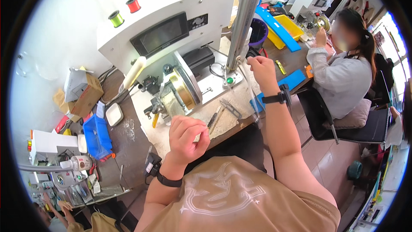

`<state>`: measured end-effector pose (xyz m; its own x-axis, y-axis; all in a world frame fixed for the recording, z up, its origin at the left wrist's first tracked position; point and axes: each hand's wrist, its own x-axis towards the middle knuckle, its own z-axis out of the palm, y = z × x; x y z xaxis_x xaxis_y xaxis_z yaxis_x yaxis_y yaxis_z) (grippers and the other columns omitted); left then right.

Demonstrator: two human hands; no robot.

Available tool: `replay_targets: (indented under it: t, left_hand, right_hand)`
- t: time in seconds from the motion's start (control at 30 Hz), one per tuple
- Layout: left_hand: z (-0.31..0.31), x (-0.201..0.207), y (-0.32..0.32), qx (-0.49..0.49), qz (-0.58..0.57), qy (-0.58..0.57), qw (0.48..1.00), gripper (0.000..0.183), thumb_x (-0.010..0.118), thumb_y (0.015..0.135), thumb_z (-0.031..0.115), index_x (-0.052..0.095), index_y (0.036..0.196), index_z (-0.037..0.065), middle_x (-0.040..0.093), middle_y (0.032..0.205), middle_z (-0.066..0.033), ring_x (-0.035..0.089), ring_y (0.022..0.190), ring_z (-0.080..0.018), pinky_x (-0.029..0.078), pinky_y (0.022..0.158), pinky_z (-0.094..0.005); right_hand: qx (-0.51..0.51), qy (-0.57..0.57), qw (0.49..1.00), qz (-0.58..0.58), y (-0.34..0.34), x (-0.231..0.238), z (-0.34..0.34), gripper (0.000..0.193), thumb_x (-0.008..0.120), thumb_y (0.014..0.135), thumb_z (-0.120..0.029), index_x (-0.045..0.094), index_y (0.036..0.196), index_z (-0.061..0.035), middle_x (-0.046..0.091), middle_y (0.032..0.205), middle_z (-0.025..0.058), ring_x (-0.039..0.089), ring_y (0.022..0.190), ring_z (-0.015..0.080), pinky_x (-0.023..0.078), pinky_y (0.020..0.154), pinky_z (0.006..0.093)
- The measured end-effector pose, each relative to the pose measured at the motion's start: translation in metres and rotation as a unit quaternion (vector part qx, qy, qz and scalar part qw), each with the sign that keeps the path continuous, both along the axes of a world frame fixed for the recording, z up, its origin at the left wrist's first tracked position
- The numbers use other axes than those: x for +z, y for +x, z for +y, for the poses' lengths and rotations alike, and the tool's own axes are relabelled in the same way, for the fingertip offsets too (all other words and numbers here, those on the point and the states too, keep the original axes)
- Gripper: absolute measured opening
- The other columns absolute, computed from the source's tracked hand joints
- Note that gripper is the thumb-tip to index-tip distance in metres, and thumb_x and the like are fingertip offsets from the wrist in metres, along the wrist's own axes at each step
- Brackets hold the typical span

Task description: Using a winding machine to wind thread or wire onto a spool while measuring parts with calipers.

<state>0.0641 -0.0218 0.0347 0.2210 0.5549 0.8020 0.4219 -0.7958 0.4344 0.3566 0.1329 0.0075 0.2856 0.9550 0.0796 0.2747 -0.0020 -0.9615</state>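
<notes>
My left hand [187, 139] is curled, thumb and fingertips together, in front of the winding machine [167, 30]. Anything pinched there is too small to make out. My right hand [262, 75] is raised beside the upright metal column [244, 21], its fingers closed. What it may hold cannot be made out either. Between the hands lie snips [231, 108] and a thin dark-tipped tool [213, 118] on a pale worn board [167, 139]. The machine's brass-coloured drum [180, 88] stands just beyond my left hand.
Green [116, 19] and red thread spools [133, 4] stand on the machine. Left are a blue tray [97, 135], a white dish [114, 114] and a cardboard box [83, 96]. At right, a co-worker [343, 68] sits at the bench beside a yellow bin [288, 25] and blue strips [293, 80].
</notes>
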Motion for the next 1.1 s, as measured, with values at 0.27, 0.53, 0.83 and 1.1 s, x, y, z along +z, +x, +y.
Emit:
replay_targets:
  t: [0.27, 0.53, 0.83, 1.1]
  left_hand:
    - [-0.028, 0.032, -0.063, -0.027, -0.009, -0.111, 0.993, 0.015, 0.072, 0.075, -0.005, 0.068, 0.084, 0.006, 0.071, 0.084, -0.0083, 0.064, 0.074, -0.0283, 0.05, 0.07, -0.0361]
    - [-0.061, 0.046, -0.105, 0.036, -0.083, -0.177, 0.98, 0.007, 0.067, 0.074, -0.006, 0.065, 0.078, 0.0, 0.068, 0.081, -0.0123, 0.064, 0.073, -0.0204, 0.05, 0.068, -0.0293]
    - [-0.084, 0.048, -0.131, 0.114, -0.098, -0.178, 0.972, 0.005, 0.066, 0.075, -0.005, 0.064, 0.078, -0.001, 0.069, 0.082, -0.0122, 0.063, 0.073, -0.0194, 0.049, 0.068, -0.0287]
    - [-0.088, 0.041, -0.143, 0.118, -0.154, -0.189, 0.963, 0.006, 0.067, 0.077, -0.004, 0.065, 0.081, -0.001, 0.068, 0.083, -0.0128, 0.063, 0.077, -0.02, 0.049, 0.072, -0.0291]
  right_hand:
    - [-0.165, 0.34, 0.924, -0.054, 0.036, 0.129, -0.05, 0.014, 0.07, 0.098, -0.012, 0.069, 0.091, 0.0005, 0.062, 0.078, -0.0044, 0.052, 0.071, 0.0037, 0.041, 0.061, 0.0221]
    - [-0.077, 0.591, 0.801, -0.06, -0.004, 0.289, -0.044, 0.005, 0.071, 0.097, -0.003, 0.07, 0.099, 0.0015, 0.067, 0.083, -0.0015, 0.056, 0.071, 0.0006, 0.043, 0.063, 0.0169]
    - [0.085, 0.437, 0.876, 0.184, -0.033, 0.347, 0.046, 0.021, 0.069, 0.099, -0.018, 0.072, 0.107, 0.0014, 0.068, 0.084, 0.0016, 0.056, 0.067, 0.0065, 0.047, 0.061, 0.0216]
    - [0.085, 0.441, 0.884, 0.129, -0.045, 0.354, 0.069, 0.025, 0.071, 0.098, -0.02, 0.072, 0.109, 0.0025, 0.069, 0.085, 0.0036, 0.059, 0.069, 0.007, 0.05, 0.062, 0.0224]
